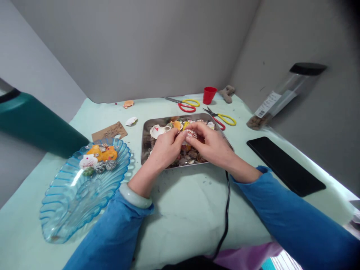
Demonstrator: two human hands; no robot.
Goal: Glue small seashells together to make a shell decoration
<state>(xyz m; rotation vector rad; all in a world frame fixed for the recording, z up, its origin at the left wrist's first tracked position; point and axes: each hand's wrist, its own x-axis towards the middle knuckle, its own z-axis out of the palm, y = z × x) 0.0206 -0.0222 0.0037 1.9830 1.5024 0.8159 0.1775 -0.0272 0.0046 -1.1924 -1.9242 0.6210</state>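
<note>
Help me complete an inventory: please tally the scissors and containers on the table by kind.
Red-and-yellow-handled metal scissors: 2
Rectangular silver metal tray: 1
Translucent blue shell-shaped dish: 1
Small red tapered cup: 1
Clear cylindrical jar with black lid: 1
Tall teal bottle: 1
Total: 7

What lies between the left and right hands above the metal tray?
The head view shows a ribbed red-and-white seashell there, held by the right hand; whether the left hand touches it is unclear. Other shells lie below in the metal tray.
</note>
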